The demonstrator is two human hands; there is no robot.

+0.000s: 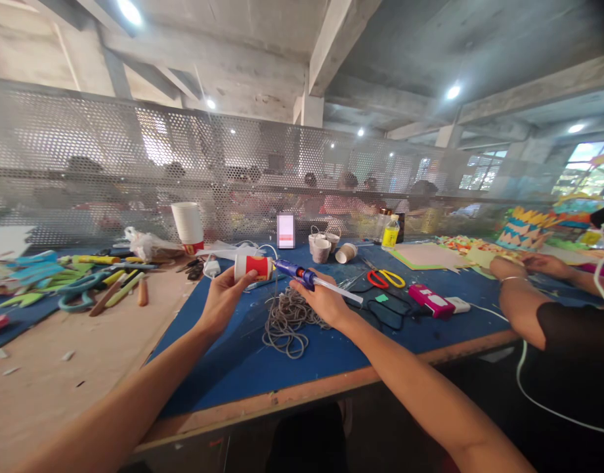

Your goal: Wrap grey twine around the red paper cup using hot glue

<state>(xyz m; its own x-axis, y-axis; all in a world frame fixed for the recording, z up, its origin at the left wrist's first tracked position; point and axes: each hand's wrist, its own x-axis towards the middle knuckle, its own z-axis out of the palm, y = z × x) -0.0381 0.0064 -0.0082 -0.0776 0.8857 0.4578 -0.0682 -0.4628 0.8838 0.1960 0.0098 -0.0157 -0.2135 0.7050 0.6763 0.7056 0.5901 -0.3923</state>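
Here's the red-and-white paper cup (pixel 257 263), tipped sideways above the counter (pixel 223 361), its long axis running left to right. The left hand (pixel 224 292) grips it; the right hand (pixel 325 299) grasps 1 glue gun (pixel 296 270), nozzle just beside the cup's right end.

Four small pale cups (pixel 322 251) stand or lie near the centre of the frame, three upright and one tipped over. Scissors number two: red-and-yellow scissors (pixel 395 278) right of centre, teal-handled scissors (pixel 80 297) at left. There is one red-and-white cup (pixel 261 264), one blue glue gun (pixel 295 270), one stack of cups (pixel 186 223), one yellow-labelled bottle (pixel 390 233) and one heap of cord (pixel 285 322).
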